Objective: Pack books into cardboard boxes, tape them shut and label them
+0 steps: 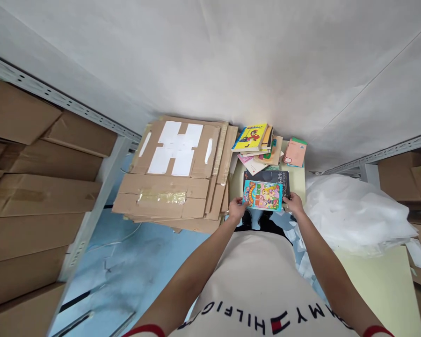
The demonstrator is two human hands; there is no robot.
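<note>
A light-blue picture book (261,195) with a colourful cartoon cover lies over the lower part of a black book (263,176) with pale lettering. At the picture book's lower left corner, the fingers of my left hand (237,208) are closed on its edge. My right hand (294,205) grips the black book's lower right corner, close beside the picture book's right edge; its fingertips underneath are hidden. Just beyond is an uneven pile topped by a yellow book (250,137) with a cartoon figure. To its right sits a small stack with a pink book (294,152) on it.
Flattened cardboard boxes (161,194) are piled left of the books. White foam wrapping (354,210) bulges on the right, by a pale yellow surface (379,276). Shelves of cardboard boxes (38,196) line the left side. A wall (231,61) rises behind.
</note>
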